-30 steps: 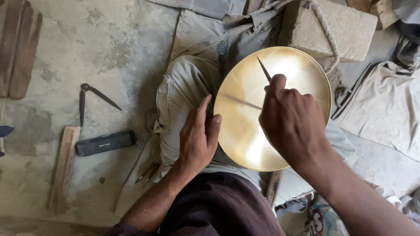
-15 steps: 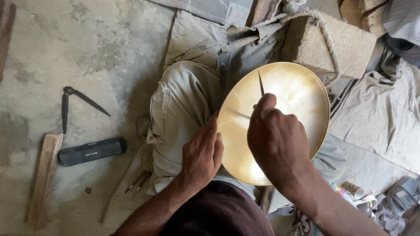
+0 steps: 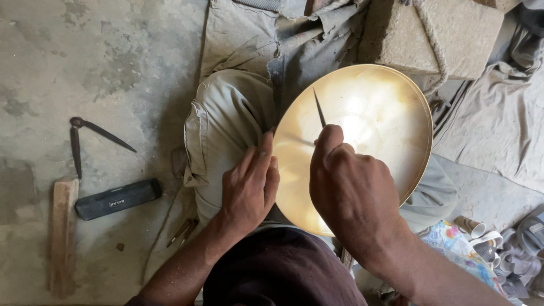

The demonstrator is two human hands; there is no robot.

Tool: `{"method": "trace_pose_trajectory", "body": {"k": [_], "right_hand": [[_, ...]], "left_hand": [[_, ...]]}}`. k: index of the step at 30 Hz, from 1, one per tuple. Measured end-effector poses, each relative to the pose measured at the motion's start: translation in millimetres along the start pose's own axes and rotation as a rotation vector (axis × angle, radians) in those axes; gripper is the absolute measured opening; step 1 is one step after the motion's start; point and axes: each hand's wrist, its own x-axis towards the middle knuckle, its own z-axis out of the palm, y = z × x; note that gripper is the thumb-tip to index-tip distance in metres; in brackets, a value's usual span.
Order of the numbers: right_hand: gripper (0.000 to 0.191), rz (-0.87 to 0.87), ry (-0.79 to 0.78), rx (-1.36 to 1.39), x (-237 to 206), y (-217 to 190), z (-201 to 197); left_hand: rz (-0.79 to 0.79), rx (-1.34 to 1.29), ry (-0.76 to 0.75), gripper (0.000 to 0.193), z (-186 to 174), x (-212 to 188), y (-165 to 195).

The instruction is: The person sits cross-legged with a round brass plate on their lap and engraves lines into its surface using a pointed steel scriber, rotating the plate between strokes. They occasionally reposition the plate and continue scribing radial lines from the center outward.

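A round brass plate rests tilted on my lap, its shiny inner face toward me. My right hand is closed around a thin pointed metal tool, whose tip lies against the plate's surface. My left hand grips the plate's left rim, thumb against the edge, resting on my grey trouser leg.
On the concrete floor at left lie metal dividers, a black rectangular case and a wooden stick. A stone block wrapped with rope stands behind the plate. Cloth and sandals lie at right.
The view has shifted, so the floor items sit further left. My right hand has slid the pointed tool slightly down and left across the plate. The left hand stays on the rim.
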Motion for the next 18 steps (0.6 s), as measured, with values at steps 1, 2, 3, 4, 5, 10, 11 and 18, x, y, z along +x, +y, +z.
{"method": "trace_pose_trajectory", "body": {"k": [1, 2, 3, 4, 5, 10, 11, 18], "right_hand": [[0.015, -0.031, 0.057, 0.045, -0.6, 0.7, -1.0], [0.016, -0.062, 0.112, 0.091, -2.2, 2.5, -1.4], [0.017, -0.093, 0.168, 0.136, -3.6, 6.0, -2.6], [0.018, -0.123, 0.154, 0.181, -5.7, 11.5, -3.2], [0.020, -0.151, 0.138, 0.224, -7.4, 20.6, -5.1], [0.026, -0.092, 0.118, 0.117, -23.9, 51.4, -0.7], [0.026, -0.079, 0.137, 0.129, -26.9, 54.2, 0.8], [0.017, -0.004, 0.390, 0.147, -21.8, 75.8, 1.8]], "left_hand": [[0.004, 0.003, 0.002, 0.045, -1.8, 2.2, 0.0], [-0.002, -0.015, -0.012, 0.045, -3.1, 4.2, 0.1], [-0.009, -0.033, -0.026, 0.045, -4.8, 6.7, -0.2], [-0.012, -0.051, -0.039, 0.046, -5.9, 9.9, -1.1], [0.002, -0.047, -0.033, 0.044, -7.8, 13.3, -2.0], [0.011, -0.048, -0.054, 0.039, -14.4, 37.0, -5.9], [0.023, -0.027, -0.033, 0.037, -16.5, 40.6, -5.0], [0.009, 0.108, 0.124, 0.038, -18.4, 41.1, 17.6]]}}
